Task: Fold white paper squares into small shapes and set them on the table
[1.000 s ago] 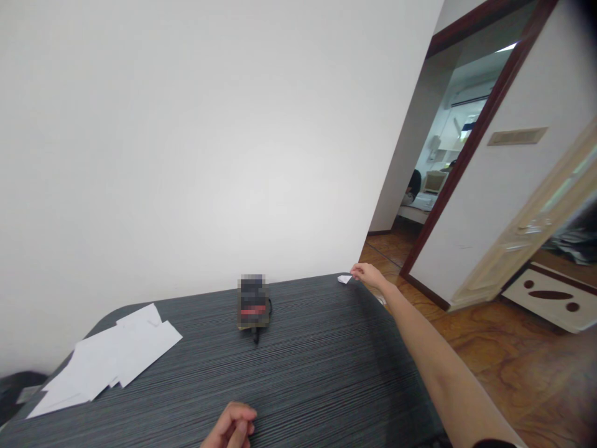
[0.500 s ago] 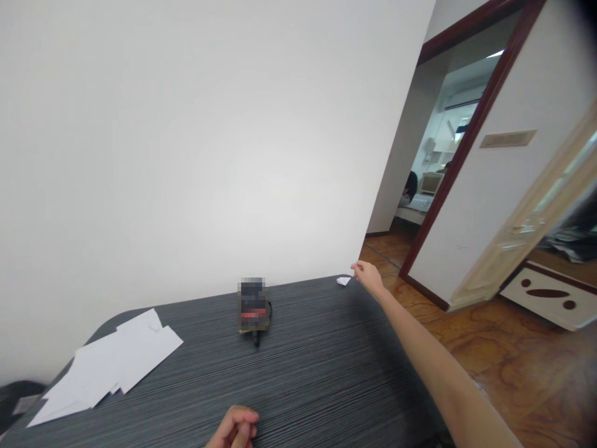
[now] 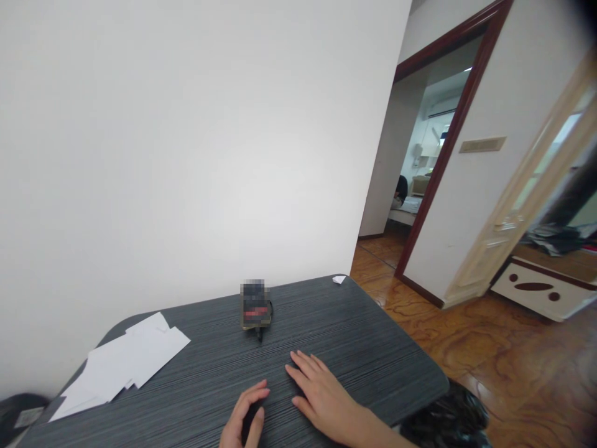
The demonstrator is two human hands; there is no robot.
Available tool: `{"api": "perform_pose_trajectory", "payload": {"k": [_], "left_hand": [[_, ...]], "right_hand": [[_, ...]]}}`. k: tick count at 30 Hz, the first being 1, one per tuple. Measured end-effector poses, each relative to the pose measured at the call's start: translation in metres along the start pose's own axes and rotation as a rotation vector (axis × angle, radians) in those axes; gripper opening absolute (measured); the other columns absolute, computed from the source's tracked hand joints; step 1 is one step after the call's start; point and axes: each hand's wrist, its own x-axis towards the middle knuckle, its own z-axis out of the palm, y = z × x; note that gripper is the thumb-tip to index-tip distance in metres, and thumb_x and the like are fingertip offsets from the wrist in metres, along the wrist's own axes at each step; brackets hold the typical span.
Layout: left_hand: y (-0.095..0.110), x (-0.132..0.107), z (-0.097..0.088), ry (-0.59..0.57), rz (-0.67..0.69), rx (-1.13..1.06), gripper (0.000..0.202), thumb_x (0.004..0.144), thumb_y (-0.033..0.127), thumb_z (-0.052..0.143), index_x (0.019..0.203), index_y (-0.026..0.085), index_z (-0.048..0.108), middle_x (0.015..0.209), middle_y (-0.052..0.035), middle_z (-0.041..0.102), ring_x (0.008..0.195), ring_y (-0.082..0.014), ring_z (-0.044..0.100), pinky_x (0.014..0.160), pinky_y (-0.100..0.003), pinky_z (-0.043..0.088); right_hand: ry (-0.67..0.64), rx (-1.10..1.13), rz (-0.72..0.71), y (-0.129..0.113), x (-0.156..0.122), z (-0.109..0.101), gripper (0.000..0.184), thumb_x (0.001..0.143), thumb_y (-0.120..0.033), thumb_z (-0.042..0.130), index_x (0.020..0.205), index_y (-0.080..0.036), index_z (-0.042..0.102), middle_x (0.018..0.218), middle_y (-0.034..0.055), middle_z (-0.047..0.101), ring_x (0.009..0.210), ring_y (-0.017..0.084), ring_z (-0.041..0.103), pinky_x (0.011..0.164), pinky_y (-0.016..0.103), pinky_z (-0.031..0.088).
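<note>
The right hand (image 3: 321, 395) lies flat, fingers spread, on the dark striped table (image 3: 373, 348), the left hand (image 3: 245, 418) just beside it half curled with its fingers apart, a small dark device (image 3: 255, 305) standing beyond both hands and white sheets (image 3: 125, 364) well off past the left hand

I have withdrawn my right hand (image 3: 321, 398) from the small folded paper (image 3: 339, 279) at the far desk (image 3: 373, 348) corner; it now lies flat near the front edge. My left hand (image 3: 245, 423) has uncurled beside it.
</note>
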Motion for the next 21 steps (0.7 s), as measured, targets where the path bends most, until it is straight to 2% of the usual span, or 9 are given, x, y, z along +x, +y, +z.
{"api": "perform_pose_trajectory", "payload": {"k": [4, 7, 9, 14, 17, 21], "left_hand": [[-0.011, -0.004, 0.005, -0.019, 0.090, 0.224, 0.034, 0.076, 0.029, 0.047, 0.106, 0.018, 0.059, 0.116, -0.0097, 0.056, 0.110, -0.0234, 0.048, 0.096, -0.041, 0.034], [-0.018, -0.009, 0.009, -0.037, 0.165, 0.506, 0.039, 0.079, 0.024, 0.041, 0.116, 0.018, 0.051, 0.123, -0.0088, 0.050, 0.115, -0.0229, 0.043, 0.099, -0.045, 0.028], [-0.019, -0.012, 0.011, -0.050, 0.169, 0.700, 0.043, 0.079, 0.023, 0.039, 0.121, 0.018, 0.047, 0.126, -0.0084, 0.047, 0.118, -0.0236, 0.039, 0.099, -0.047, 0.026], [-0.010, -0.019, 0.004, -0.066, 0.162, 1.055, 0.051, 0.080, 0.041, 0.037, 0.126, 0.019, 0.040, 0.134, -0.0088, 0.034, 0.124, -0.0273, 0.028, 0.099, -0.050, 0.021], [-0.006, -0.022, -0.002, -0.046, 0.156, 1.160, 0.053, 0.081, 0.048, 0.032, 0.128, 0.023, 0.036, 0.136, -0.0078, 0.031, 0.125, -0.0275, 0.025, 0.098, -0.052, 0.019], [-0.007, -0.024, -0.005, -0.042, 0.167, 1.195, 0.055, 0.082, 0.052, 0.026, 0.129, 0.025, 0.032, 0.137, -0.0071, 0.029, 0.126, -0.0273, 0.023, 0.098, -0.053, 0.016]], "right_hand": [[0.067, -0.044, 0.026, -0.017, -0.004, 0.025, 0.052, 0.082, -0.026, 0.043, 0.131, -0.025, 0.027, 0.140, 0.0045, 0.021, 0.127, 0.026, 0.018, 0.102, 0.047, 0.016], [0.078, -0.058, 0.044, -0.021, -0.004, 0.030, 0.052, 0.082, -0.030, 0.044, 0.131, -0.027, 0.026, 0.140, 0.0033, 0.019, 0.127, 0.026, 0.017, 0.102, 0.047, 0.016], [0.082, -0.057, 0.049, -0.022, -0.005, 0.029, 0.052, 0.083, -0.034, 0.043, 0.131, -0.028, 0.027, 0.140, 0.0028, 0.020, 0.127, 0.025, 0.017, 0.102, 0.047, 0.015], [0.086, -0.048, 0.070, -0.026, -0.009, 0.026, 0.049, 0.084, -0.039, 0.039, 0.130, -0.028, 0.029, 0.140, 0.0028, 0.022, 0.127, 0.024, 0.018, 0.102, 0.046, 0.014], [0.083, -0.063, 0.108, -0.027, -0.011, 0.029, 0.050, 0.084, -0.041, 0.038, 0.130, -0.026, 0.030, 0.139, 0.0037, 0.024, 0.127, 0.025, 0.017, 0.102, 0.047, 0.013], [0.107, -0.089, 0.158, -0.025, -0.012, 0.034, 0.053, 0.083, -0.046, 0.035, 0.131, -0.024, 0.029, 0.140, 0.0042, 0.023, 0.128, 0.025, 0.015, 0.102, 0.046, 0.011]]}}
